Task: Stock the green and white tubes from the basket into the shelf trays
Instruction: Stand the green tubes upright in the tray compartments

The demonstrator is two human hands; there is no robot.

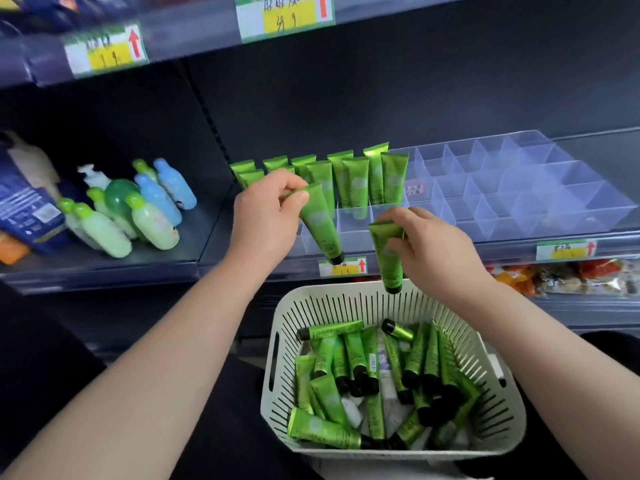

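Note:
My left hand (266,213) pinches the flat end of a green tube (320,223), which hangs cap down and tilted in front of the clear divided shelf tray (519,202). A second green tube (388,254) hangs cap down from my right hand (436,247), just above the far rim of the pale slotted basket (277,375). Several green tubes (356,181) stand upright in the tray's left compartments. The basket holds several more green tubes (377,382), with white ones partly buried beneath them.
Green and blue bottles (138,209) lie and stand on the shelf to the left. Price labels (343,266) line the shelf edges. Bagged goods (568,275) sit on the lower shelf at right. The tray's right compartments hold nothing.

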